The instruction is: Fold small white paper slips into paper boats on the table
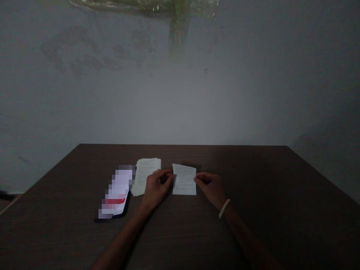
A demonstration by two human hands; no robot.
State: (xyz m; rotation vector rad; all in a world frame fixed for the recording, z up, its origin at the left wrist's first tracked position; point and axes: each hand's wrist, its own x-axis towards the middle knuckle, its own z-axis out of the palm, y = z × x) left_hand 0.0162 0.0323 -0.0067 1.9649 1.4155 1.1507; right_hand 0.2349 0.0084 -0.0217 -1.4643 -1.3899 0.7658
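Observation:
A small printed sheet of paper (pixel 185 180) is held between my two hands over the dark table, its top edge slanting down to the right. My left hand (pixel 158 187) pinches its left edge between thumb and forefinger. At the right edge, my right hand (pixel 211 187) pinches the same sheet; a bracelet of pale beads (pixel 224 209) circles that wrist. Just left of the sheet, a stack of printed papers (pixel 145 170) lies on the table, partly covered by my left hand.
A phone (pixel 118 193) with a lit, pixelated screen lies left of the paper stack. The brown wooden table (pixel 267 180) reaches back to a grey wall (pixel 180 101) with stains and shiny tape near the top.

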